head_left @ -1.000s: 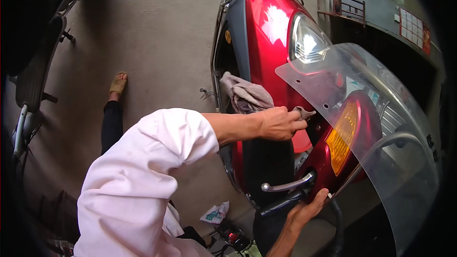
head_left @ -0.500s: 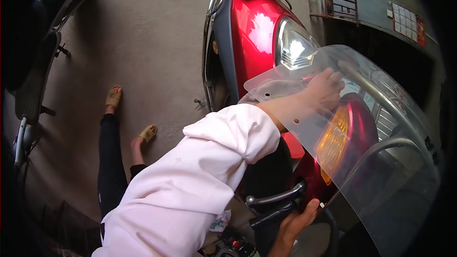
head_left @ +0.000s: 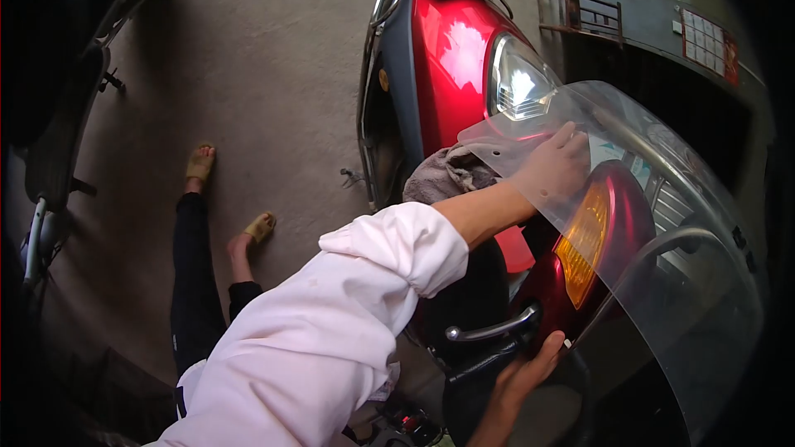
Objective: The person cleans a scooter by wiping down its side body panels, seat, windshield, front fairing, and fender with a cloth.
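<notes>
Behind the clear windshield (head_left: 662, 290), my left hand (head_left: 556, 164) has its fingers curled in over the front of a red scooter (head_left: 451, 50); what they hold is not clear. Just left of that hand, a grey-brown cloth (head_left: 439, 178) is bunched against the scooter. Near the black handlebar grip (head_left: 476, 362), my right hand (head_left: 527, 370) closes round the handlebar from below, its thumb on the red casing and its other fingers hidden. An orange turn signal (head_left: 582, 244) and a silver lever (head_left: 493, 327) lie between my two hands.
Another two-wheeler (head_left: 54, 141) stands along the left edge. My feet in tan sandals (head_left: 200, 163) are on the concrete floor (head_left: 265, 58). A wooden rack (head_left: 580, 12) and a wall calendar (head_left: 705, 41) show at the upper right.
My left hand has moved up and right from beside the scooter's body to behind the windshield. My right hand stays at the handlebar. Both sandalled feet now show.
</notes>
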A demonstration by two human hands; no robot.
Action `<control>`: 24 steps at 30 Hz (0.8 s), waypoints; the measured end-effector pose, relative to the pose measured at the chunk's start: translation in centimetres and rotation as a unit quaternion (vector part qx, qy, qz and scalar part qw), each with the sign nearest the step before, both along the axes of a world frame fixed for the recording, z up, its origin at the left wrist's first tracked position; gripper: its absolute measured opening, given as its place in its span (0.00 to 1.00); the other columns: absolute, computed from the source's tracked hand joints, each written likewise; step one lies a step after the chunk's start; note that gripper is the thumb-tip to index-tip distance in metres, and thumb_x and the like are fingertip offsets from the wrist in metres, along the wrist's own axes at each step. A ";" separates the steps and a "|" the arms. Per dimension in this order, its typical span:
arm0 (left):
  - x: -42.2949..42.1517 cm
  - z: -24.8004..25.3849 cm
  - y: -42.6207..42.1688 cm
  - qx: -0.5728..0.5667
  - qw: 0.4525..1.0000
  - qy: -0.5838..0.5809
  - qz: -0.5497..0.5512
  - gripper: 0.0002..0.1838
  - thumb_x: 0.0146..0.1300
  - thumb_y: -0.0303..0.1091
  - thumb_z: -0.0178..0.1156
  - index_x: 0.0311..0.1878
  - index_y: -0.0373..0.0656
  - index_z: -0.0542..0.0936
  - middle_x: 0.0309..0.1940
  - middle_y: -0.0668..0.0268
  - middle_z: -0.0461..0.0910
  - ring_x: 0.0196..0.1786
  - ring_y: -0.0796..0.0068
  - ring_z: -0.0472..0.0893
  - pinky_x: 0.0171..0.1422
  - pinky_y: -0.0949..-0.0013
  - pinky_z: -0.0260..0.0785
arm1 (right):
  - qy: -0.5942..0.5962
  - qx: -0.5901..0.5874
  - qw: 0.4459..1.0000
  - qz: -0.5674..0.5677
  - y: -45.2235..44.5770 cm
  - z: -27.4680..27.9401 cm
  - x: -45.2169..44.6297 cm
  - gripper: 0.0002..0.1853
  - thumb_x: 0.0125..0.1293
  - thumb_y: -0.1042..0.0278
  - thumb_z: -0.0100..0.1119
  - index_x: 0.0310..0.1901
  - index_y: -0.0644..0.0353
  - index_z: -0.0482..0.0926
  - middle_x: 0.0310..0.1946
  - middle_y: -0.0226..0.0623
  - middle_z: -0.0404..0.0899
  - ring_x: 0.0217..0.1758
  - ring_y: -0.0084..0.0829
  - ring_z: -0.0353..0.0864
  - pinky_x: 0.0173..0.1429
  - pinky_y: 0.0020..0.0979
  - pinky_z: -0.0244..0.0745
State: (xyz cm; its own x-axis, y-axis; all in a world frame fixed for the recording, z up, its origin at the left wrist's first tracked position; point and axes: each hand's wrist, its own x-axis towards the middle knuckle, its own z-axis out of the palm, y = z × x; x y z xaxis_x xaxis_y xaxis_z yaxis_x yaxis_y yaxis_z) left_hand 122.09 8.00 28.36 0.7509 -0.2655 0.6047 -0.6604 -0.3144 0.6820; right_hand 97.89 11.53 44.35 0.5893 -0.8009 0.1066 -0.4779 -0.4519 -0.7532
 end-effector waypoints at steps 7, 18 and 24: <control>-8.1 -3.1 3.3 -0.176 0.983 0.032 -0.032 0.12 0.50 0.37 0.59 0.39 0.47 0.79 0.44 0.66 0.76 0.50 0.67 0.74 0.48 0.61 0.70 | -0.003 0.046 0.999 0.006 0.3 0.0 0.4 0.35 0.72 0.51 0.54 0.69 0.72 0.60 0.64 0.51 0.69 0.63 0.42 0.75 0.70 0.42 0.70; -0.3 3.5 -1.0 -0.420 0.761 0.489 -0.064 0.12 0.64 0.32 0.52 0.36 0.35 0.82 0.35 0.52 0.83 0.41 0.51 0.83 0.49 0.52 0.75 | 0.003 0.022 1.000 -0.022 0.6 0.1 0.3 0.37 0.71 0.50 0.55 0.71 0.67 0.57 0.66 0.51 0.66 0.65 0.44 0.73 0.70 0.44 0.69; 0.0 1.9 -1.6 -0.520 0.681 0.443 -0.264 0.11 0.59 0.31 0.55 0.32 0.35 0.83 0.33 0.51 0.84 0.35 0.54 0.85 0.44 0.54 0.77 | 0.012 0.022 1.000 0.005 -0.4 0.1 -0.5 0.33 0.72 0.46 0.56 0.66 0.65 0.66 0.61 0.42 0.73 0.64 0.38 0.73 0.70 0.41 0.67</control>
State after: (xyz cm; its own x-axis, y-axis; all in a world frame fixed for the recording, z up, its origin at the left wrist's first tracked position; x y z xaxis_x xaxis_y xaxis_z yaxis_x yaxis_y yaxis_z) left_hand 122.05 6.38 30.27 0.9092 -0.4139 0.0447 0.3204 0.7642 0.5598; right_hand 97.38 11.18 44.46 0.5989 -0.7987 0.0578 -0.4920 -0.4240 -0.7604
